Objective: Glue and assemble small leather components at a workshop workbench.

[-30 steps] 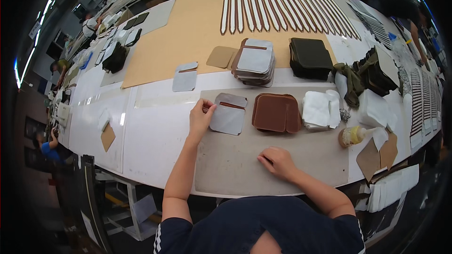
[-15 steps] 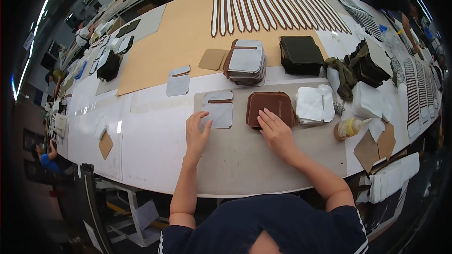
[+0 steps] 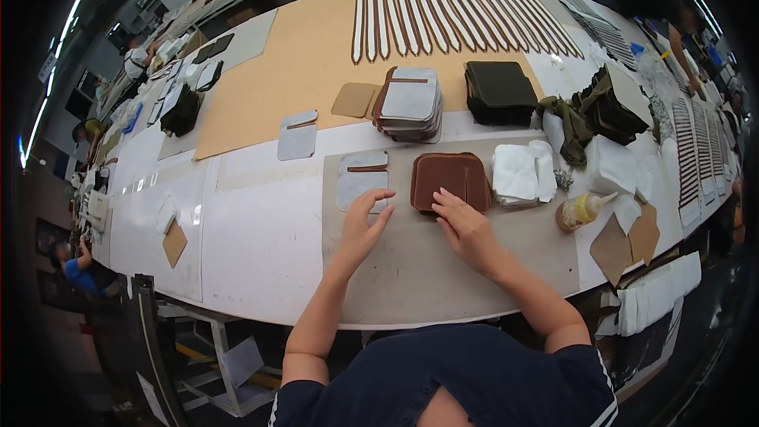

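A stack of brown leather pieces (image 3: 447, 174) sits in front of me on a grey mat (image 3: 411, 285). The fingertips of my right hand (image 3: 470, 229) rest at its front edge, fingers stretched and thumb apart, with nothing visibly gripped. My left hand (image 3: 365, 225) hovers empty, thumb and fingers spread, over the lower right corner of a flat grey leather piece (image 3: 357, 182) with a brown slit near its top. Just right of the brown stack stands a pile of white square pieces (image 3: 514, 178).
A glue bottle (image 3: 575, 213) with a pointed nozzle leans at the right, near tan boards (image 3: 610, 249). Behind are a grey-topped leather stack (image 3: 411, 103), a dark stack (image 3: 500, 91) and rows of brown-and-white strips (image 3: 458, 16). Another person (image 3: 640, 8) bends over the table's far right.
My left hand has moved right, towards the brown stack. My right hand has drawn back slightly, its fingers less flat on the leather.
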The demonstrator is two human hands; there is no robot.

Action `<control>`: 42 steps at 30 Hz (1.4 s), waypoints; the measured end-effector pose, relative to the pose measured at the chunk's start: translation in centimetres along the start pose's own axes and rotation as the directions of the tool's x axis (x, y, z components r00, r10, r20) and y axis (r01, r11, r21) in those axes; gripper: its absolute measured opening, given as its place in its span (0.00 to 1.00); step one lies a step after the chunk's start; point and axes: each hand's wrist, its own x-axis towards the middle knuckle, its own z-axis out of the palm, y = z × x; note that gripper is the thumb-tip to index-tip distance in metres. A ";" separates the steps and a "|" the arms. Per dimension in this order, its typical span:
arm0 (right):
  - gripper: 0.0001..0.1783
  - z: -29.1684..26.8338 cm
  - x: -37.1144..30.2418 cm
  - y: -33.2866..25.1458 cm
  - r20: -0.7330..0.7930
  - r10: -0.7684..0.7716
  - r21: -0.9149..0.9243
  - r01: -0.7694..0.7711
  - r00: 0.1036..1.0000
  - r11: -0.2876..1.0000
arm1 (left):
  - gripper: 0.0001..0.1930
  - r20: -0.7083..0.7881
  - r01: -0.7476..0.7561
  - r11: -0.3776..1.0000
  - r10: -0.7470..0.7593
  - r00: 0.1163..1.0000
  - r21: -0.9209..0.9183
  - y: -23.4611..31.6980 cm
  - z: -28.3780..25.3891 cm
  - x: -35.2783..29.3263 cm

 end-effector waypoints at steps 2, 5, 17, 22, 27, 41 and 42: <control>0.12 -1.5 -0.7 -2.2 0.008 0.142 0.257 -0.139 0.990 0.956 | 0.16 0.044 -0.070 0.997 0.068 0.997 0.035 0.7 0.9 2.2; 0.15 -1.1 -3.6 -2.5 0.452 0.540 0.749 -0.631 0.711 0.203 | 0.20 0.107 -0.274 0.950 0.260 0.960 0.150 -0.8 4.1 6.4; 0.23 -0.5 -4.8 0.7 0.529 0.541 0.826 -0.251 0.654 -0.504 | 0.17 0.225 -0.265 0.931 0.211 0.951 0.249 -3.2 8.0 11.6; 0.24 -0.7 -5.3 1.2 0.539 0.544 0.827 -0.280 0.643 -0.488 | 0.17 0.202 -0.192 0.940 0.138 0.970 0.282 -2.4 6.5 9.6; 0.29 -2.0 -4.5 1.4 0.544 0.569 0.839 -0.410 0.617 -0.358 | 0.19 0.129 -0.023 0.975 -0.006 0.992 0.222 -2.7 5.5 7.0; 0.39 -0.2 -1.4 5.7 0.355 0.547 0.556 -0.641 0.758 0.528 | 0.25 0.122 0.207 0.972 -0.220 0.968 0.111 1.8 4.4 -2.5; 0.39 -0.1 -1.4 5.7 0.330 0.539 0.521 -0.626 0.775 0.581 | 0.25 0.119 0.208 0.972 -0.220 0.968 0.111 1.3 4.6 -2.6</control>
